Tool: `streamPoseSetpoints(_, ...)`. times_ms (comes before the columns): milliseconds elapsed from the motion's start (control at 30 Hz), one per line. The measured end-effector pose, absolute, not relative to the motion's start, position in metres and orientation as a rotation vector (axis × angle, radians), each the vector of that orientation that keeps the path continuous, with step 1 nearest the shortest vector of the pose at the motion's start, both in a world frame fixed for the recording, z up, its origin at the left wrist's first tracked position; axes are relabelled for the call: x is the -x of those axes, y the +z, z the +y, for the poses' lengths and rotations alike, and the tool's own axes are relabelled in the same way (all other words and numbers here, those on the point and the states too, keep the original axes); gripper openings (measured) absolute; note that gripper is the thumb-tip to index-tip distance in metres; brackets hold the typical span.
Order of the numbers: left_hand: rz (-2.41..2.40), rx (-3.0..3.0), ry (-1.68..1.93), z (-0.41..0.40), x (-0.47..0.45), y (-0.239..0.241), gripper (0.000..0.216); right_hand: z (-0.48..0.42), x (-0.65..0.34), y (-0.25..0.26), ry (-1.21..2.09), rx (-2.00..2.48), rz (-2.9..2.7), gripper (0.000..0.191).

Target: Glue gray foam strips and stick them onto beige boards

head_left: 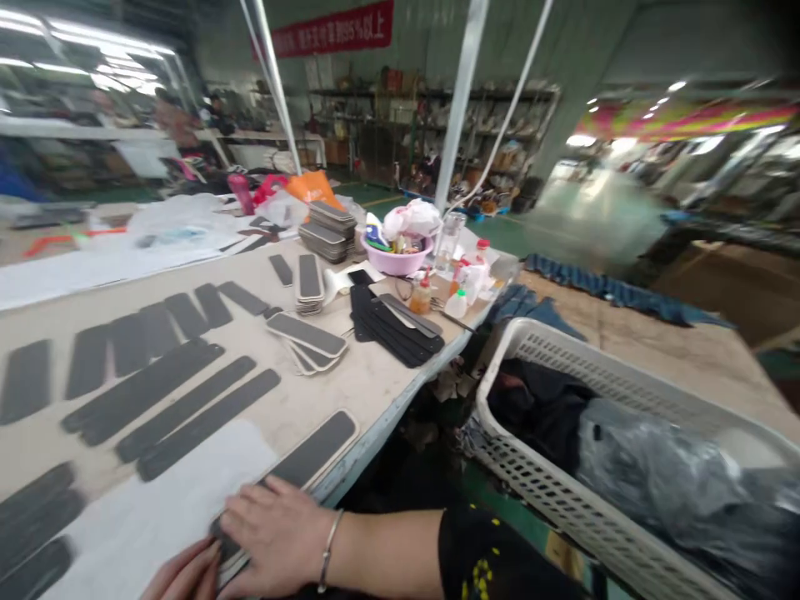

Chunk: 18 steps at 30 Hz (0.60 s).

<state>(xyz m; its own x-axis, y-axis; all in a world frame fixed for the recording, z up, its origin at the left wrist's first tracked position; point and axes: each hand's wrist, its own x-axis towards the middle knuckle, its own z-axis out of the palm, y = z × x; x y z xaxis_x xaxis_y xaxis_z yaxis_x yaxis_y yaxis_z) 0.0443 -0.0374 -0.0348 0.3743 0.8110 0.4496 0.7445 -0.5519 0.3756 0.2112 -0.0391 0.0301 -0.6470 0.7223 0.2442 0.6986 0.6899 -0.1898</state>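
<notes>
A long dark grey strip with a pale border point(322, 446) lies at the table's near edge in the head view. My right hand point(275, 537) rests flat across the strip's lower part, fingers stretched over it. At the strip's near end is my left hand point(184, 575), cut by the lower frame edge, with its fingertips pressed together against the strip's side. Under and beside the hands is a white sheet point(187, 492). Loose dark grey strips point(209, 425) lie to the left of the hands. Farther back is a small pile of pale-bordered grey strips point(306, 335).
Beyond are a black strip stack point(393, 329), grey strip stacks point(328, 232), a lilac basin point(395, 262), small bottles point(421, 297) and a phone point(360, 277). A white plastic crate point(531, 454) holding dark cloth and clear plastic stands right of the table. A metal pole point(459, 108) rises behind.
</notes>
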Motion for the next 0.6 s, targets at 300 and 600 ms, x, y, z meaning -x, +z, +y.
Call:
streamPoseSetpoints(300,1.594,-2.42,0.899,-0.062,-0.001,-0.023,0.017,-0.009,-0.324,-0.006,0.354,1.535,-2.484,0.072)
streamPoseSetpoints(600,1.76,-2.054,0.759,-0.06,-0.007,0.007,0.018,-0.01,-0.337,-0.024,0.114,1.604,-2.468,0.064)
